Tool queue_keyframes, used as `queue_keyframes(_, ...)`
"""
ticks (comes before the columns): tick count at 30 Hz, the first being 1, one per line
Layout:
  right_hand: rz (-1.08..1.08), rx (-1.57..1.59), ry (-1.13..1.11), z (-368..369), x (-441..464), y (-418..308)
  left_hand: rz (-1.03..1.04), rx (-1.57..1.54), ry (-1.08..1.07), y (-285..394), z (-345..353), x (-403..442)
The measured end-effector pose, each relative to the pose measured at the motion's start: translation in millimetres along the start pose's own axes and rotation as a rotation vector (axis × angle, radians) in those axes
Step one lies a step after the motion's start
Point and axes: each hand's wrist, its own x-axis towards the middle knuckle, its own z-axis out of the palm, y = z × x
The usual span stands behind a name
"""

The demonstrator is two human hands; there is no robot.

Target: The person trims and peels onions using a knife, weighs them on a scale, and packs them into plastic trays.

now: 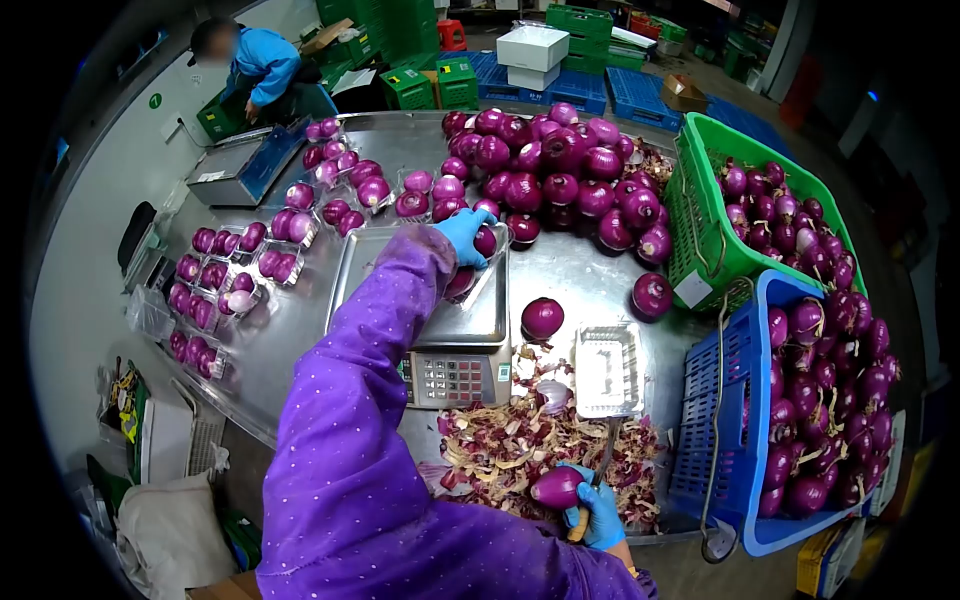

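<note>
My left hand (462, 236), in a blue glove, reaches out over the scale (380, 270), its fingers closed on a red onion (485, 241). Just below it, another red onion (460, 283) sits in a clear plastic tray at the scale's plate edge. Near the front edge, my gloved right hand (602, 515) grips a knife (607, 450) by its wooden handle, blade pointing away from me. Against that hand is a peeled-looking red onion (556, 488), above the loose onion skins (500, 440). A clear tray (607, 372) with nothing in it lies beyond the knife tip.
A large heap of red onions (560, 160) covers the table's back. Filled onion trays (240, 270) stand on the left. A green basket (695, 225) and a blue basket (715, 420), both full, line the right side. Another person (265, 70) works at the far left.
</note>
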Motion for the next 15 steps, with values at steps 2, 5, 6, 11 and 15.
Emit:
queue_keyframes(2,-0.005,-0.007,-0.003,0.4,-0.3,-1.5,0.044,-0.225,0.117,-13.0,7.0,-0.6)
queue_keyframes(5,-0.026,0.005,-0.011,0.2,-1.9,-3.1,0.072,-0.417,0.453,-25.7,3.9,-26.9)
queue_keyframes(6,-0.035,0.012,-0.011,-2.3,-2.5,-2.6,0.088,-0.472,0.558,-35.9,12.0,-37.8)
queue_keyframes(11,-0.009,0.034,-0.013,-2.4,-2.2,-0.8,0.000,-0.471,0.850,-13.0,44.2,-117.6)
queue_keyframes(15,-0.003,-0.014,0.001,7.8,-3.4,-3.7,-0.089,-0.725,1.073,-39.8,55.1,-150.1)
